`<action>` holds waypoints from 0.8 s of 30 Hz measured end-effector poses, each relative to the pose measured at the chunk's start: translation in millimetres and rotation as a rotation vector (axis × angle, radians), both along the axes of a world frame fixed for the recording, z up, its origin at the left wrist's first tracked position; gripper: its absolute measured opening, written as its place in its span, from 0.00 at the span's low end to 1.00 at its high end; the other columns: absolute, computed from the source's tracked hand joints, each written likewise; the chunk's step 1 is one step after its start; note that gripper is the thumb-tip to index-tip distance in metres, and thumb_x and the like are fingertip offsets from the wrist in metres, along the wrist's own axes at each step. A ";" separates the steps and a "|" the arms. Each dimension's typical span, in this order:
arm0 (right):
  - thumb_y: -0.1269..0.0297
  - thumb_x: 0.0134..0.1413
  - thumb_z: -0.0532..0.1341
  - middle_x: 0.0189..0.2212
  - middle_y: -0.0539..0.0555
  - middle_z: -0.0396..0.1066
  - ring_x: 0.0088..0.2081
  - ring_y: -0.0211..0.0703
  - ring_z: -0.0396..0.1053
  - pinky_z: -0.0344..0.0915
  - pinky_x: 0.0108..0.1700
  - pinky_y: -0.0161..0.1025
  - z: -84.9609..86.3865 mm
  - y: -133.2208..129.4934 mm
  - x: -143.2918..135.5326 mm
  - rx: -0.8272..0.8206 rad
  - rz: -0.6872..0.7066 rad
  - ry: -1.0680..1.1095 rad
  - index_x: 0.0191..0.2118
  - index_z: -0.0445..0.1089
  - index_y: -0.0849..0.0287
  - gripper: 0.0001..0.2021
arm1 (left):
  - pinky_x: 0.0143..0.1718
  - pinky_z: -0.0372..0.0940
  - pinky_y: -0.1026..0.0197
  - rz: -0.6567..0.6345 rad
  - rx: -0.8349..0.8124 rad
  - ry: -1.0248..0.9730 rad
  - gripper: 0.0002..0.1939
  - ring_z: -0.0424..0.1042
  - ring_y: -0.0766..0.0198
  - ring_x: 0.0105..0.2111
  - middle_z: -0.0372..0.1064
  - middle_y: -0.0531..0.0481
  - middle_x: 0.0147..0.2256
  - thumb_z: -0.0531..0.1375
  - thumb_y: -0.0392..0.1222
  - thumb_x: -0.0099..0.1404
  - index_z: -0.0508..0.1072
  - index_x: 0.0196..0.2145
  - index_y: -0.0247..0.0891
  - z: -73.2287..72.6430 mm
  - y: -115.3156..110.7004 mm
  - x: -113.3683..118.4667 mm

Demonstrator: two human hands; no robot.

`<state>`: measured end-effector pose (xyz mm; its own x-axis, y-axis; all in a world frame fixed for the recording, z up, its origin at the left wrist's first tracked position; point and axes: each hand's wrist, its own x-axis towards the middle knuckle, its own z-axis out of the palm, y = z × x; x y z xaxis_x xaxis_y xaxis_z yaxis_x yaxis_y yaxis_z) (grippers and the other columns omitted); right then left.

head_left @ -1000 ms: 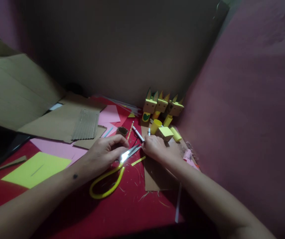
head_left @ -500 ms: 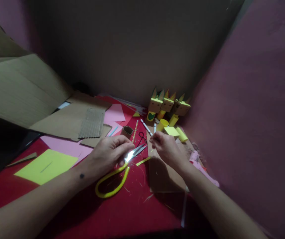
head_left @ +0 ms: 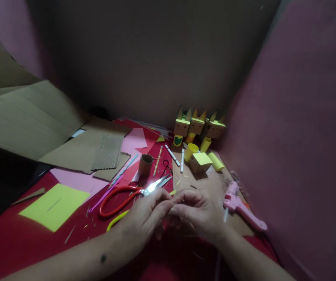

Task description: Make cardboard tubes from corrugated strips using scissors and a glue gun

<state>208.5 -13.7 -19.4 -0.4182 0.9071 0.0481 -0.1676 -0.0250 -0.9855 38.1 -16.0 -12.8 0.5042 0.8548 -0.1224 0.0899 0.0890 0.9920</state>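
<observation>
Head view: dim corner with walls on two sides and a red-covered desk (head_left: 15,249) crowded with craft materials.
Left hand (head_left: 152,214): fingers bent, thumb and forefinger drawn close together; whether they close on anything cannot be told.
Right hand (head_left: 197,214): curled likewise, its fingertips meeting the left's; the posture suggests fine fingertip work, but any piece between them is too small to make out.
Large scissors (head_left: 119,201): lying just beyond the left hand, one loop red, the other yellow and partly hidden; blades slightly apart, pointing away to the right, probably left close for easy reach.
Cardboard sheet (head_left: 211,187): flat beyond and beside the right hand, perhaps serving as a work mat.
Pink glue gun (head_left: 244,212): on its side at the right, near the right hand, perhaps set there for convenience.
Brown cardboard tube (head_left: 145,167): standing upright beyond the scissors, its open end up.
White markers (head_left: 172,156): two, lying near each other beyond the hands.
Yellow-topped box (head_left: 201,162): between an upright yellow cylinder (head_left: 190,153) and a yellow roll lying down (head_left: 216,162).
Eared cardboard figures (head_left: 196,127): three, standing in a row at the back, seemingly placed out of the way.
Yellow paper (head_left: 53,207): flat at left, well apart from both hands.
</observation>
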 end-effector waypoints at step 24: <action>0.73 0.55 0.59 0.21 0.50 0.68 0.22 0.33 0.64 0.60 0.24 0.30 8.2 -1.6 12.4 0.641 -0.064 -0.432 0.30 0.71 0.61 0.05 | 0.11 0.46 0.71 -0.216 -0.327 -0.072 0.23 0.54 0.73 0.09 0.62 0.57 0.14 0.45 0.61 0.68 0.62 0.31 0.39 -21.0 -5.8 2.6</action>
<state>220.9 -15.3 -11.2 -0.4667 0.7802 0.4164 0.2526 0.5688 -0.7827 40.7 -21.8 -33.8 0.6857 0.6498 -0.3281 0.0722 0.3878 0.9189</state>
